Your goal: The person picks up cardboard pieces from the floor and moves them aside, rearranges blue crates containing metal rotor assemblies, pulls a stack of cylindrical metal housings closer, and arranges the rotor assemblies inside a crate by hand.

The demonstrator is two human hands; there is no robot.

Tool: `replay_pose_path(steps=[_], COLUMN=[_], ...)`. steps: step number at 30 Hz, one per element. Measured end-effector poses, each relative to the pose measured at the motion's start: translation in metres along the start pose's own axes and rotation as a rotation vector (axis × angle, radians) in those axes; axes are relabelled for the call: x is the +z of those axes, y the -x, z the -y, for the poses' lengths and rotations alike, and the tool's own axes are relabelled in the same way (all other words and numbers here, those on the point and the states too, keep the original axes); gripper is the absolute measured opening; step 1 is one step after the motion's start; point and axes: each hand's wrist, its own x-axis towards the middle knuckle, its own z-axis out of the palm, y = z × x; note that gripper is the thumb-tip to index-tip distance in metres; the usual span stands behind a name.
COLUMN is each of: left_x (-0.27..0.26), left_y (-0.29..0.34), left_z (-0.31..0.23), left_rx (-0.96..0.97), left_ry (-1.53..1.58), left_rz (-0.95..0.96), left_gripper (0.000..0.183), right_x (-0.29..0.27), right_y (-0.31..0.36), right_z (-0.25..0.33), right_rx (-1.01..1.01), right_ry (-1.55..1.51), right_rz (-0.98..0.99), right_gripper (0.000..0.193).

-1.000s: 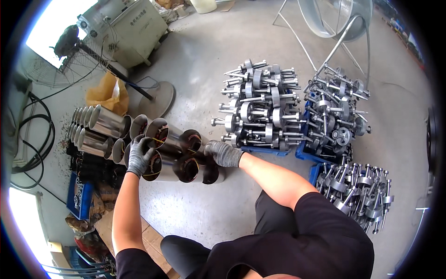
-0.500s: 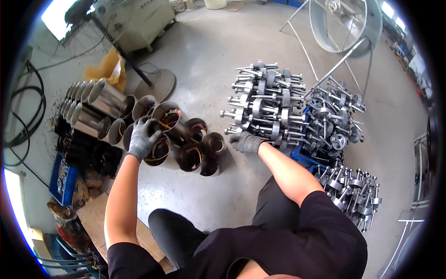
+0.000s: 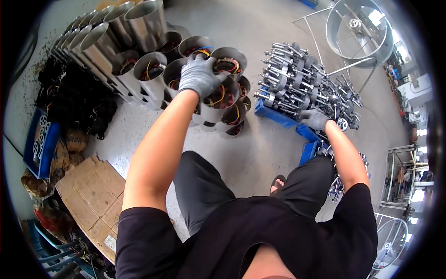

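Observation:
My left hand [image 3: 200, 76], in a grey glove, reaches over a cluster of upright metal cylinders. Its fingers are spread across their rims, holding nothing I can see. The nearest one is a motor housing [image 3: 218, 109] with copper-red windings and yellow leads inside. Another wound housing [image 3: 230, 58] stands just beyond the thumb. My right hand [image 3: 315, 119], also gloved, is at the near edge of a stack of steel motor rotors [image 3: 288, 74] with shafts. Its fingers are curled in at the shaft ends; what they grip, if anything, is hidden.
Blue crates [image 3: 276, 114] sit beneath and beside the rotors. Taller silver tubes [image 3: 146, 28] stand in rows at the far left. Black parts [image 3: 69, 97] are heaped left of them, with flattened cardboard [image 3: 93, 200] nearer me. A large round fan [image 3: 360, 32] stands far right.
My view has shifted closer to the cylinders. The left hand has moved right across the housings, with its fingers spread. The right hand has moved right along the near side of the rotor stack.

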Motion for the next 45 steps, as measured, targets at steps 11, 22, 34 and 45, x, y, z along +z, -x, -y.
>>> replay_pose_path(steps=[11, 22, 34, 45], left_x=[0.005, 0.008, 0.008, 0.035], left_y=[0.000, -0.001, -0.007, -0.016], left_z=[0.008, 0.007, -0.001, 0.020], left_rx=[-0.025, 0.001, 0.031, 0.155], left_ry=[0.033, 0.014, 0.037, 0.001], left_rz=[0.032, -0.027, -0.036, 0.046], left_gripper=[0.066, 0.066, 0.046, 0.041], right_x=[-0.004, 0.026, 0.118, 0.259], right_y=[0.081, -0.009, -0.073, -0.092], right_z=[-0.059, 0.032, -0.011, -0.075], right_rx=[0.321, 0.044, -0.225, 0.152], right_ry=[0.015, -0.139, -0.419, -1.537], right_rz=[0.173, 0.179, -0.083, -0.799], right_gripper=[0.042, 0.042, 0.031, 0.019])
